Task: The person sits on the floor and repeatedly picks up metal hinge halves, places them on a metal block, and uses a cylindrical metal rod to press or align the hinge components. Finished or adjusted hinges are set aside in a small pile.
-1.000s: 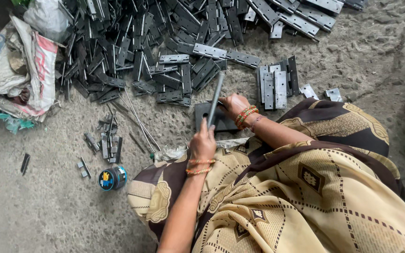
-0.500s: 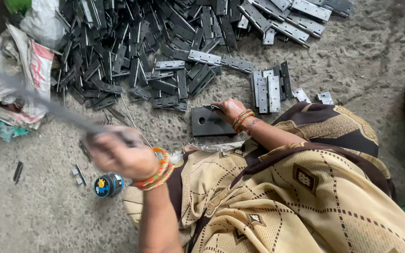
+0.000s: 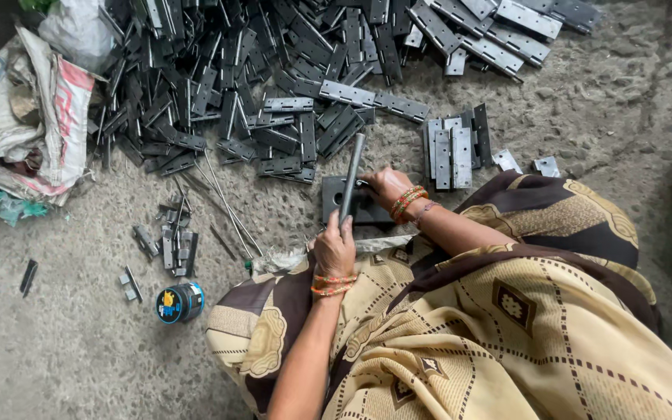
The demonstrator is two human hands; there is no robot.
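Nearest the camera lies a lap draped in tan and brown patterned cloth [image 3: 460,327], with both forearms reaching forward over it to the floor [image 3: 64,342].

The left hand [image 3: 334,250], bangles at the wrist, is closed in a fist around the lower end of a rod [image 3: 351,177]. The rod is a dark grey metal bar, straight and plain, standing nearly upright and leaning a little to the right at its top. Its upper end rises clear above the fist; its lower end is hidden inside the hand.

Just beyond the fist, a dark metal block [image 3: 355,204] sits flat on the floor, with a round hole showing near its left edge. The right hand [image 3: 385,185], also bangled, rests on the block's right side with fingers curled down; what they pinch, if anything, cannot be told. The rod passes just left of this hand, in front of the block.

Left of the knee stands a small round tin [image 3: 179,302] with a blue rim, and past it a few loose hinge pieces [image 3: 171,241] and thin wires [image 3: 223,198].

Beyond the right hand stands a small group of pale hinges [image 3: 453,152]. Farthest off, a wide heap of dark hinges [image 3: 274,70] covers the floor, with crumpled sacks [image 3: 33,117] at its left edge.
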